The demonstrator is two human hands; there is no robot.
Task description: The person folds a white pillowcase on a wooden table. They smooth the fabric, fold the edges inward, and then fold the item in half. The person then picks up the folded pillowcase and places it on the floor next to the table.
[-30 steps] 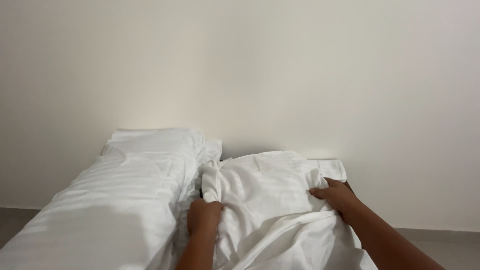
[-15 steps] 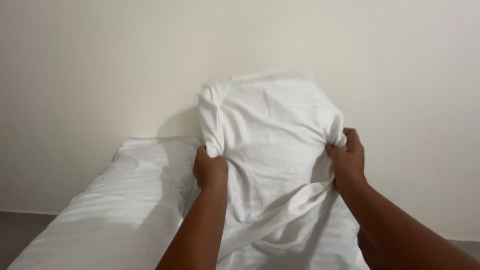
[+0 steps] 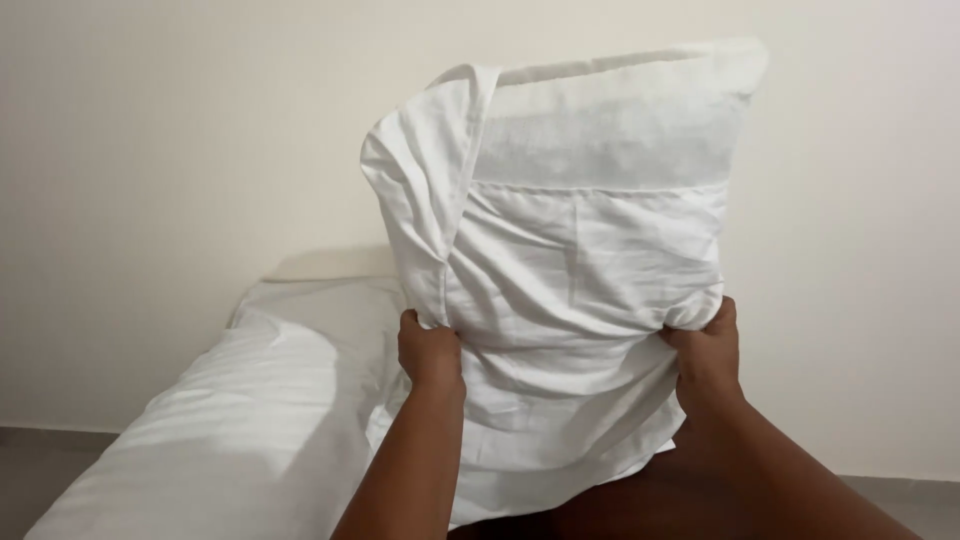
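A white pillow (image 3: pixel 585 250) in a wrinkled white pillowcase stands upright in front of me, lifted above the bed. My left hand (image 3: pixel 430 350) grips its lower left edge, where the case's open flap hangs folded over. My right hand (image 3: pixel 705 350) pinches the lower right edge. The pillow's bare top end shows above the case's hem.
A bed with white sheets (image 3: pixel 230 440) stretches away at the lower left, with another white pillow (image 3: pixel 320 300) at its head against the cream wall (image 3: pixel 150 150). A strip of grey floor (image 3: pixel 40 460) shows at the far left.
Both hands have raised the pillow from lying on the bed to upright, and it now stands higher and closer to me than half a second ago.
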